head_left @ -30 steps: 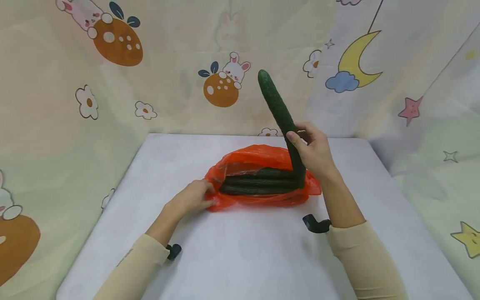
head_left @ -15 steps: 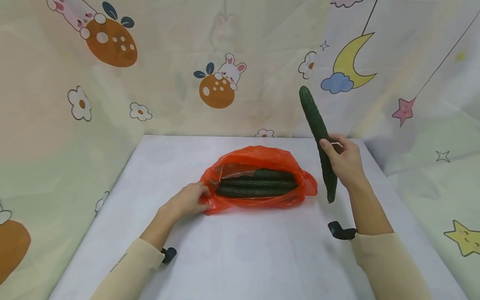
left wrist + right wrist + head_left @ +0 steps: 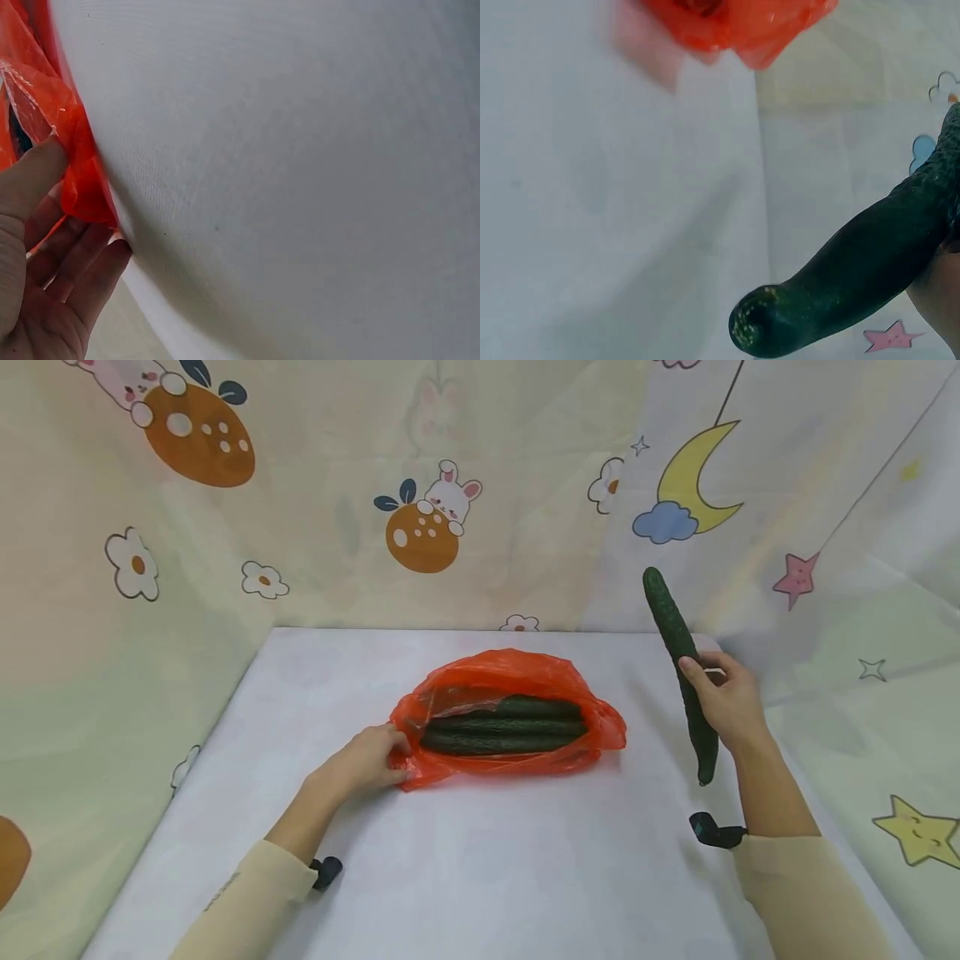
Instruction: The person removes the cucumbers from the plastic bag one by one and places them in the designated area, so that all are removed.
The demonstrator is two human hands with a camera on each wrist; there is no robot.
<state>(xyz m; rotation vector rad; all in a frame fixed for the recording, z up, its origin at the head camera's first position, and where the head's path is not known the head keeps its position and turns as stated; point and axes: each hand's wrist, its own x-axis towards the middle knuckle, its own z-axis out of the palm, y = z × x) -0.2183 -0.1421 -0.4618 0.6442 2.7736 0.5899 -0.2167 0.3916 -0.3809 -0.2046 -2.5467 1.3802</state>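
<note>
Right hand [image 3: 727,697] gripped a long dark-green cucumber [image 3: 677,643], tilted, right of frame | left hand [image 3: 367,758] pinched a thin red plastic bag [image 3: 510,664], centre (more cucumbers [image 3: 502,727] lay inside) | good handling likely meant gentle grip, bag steadied

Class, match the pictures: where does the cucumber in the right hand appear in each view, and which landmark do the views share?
Head: right of centre, the held cucumber in the right hand.
Left wrist: not in it.
Right wrist: lower right, the held cucumber slanting from the right edge toward bottom centre.
Shared landmark: the red bag, central in head, upper left in left wrist, along the top in right wrist.
</note>
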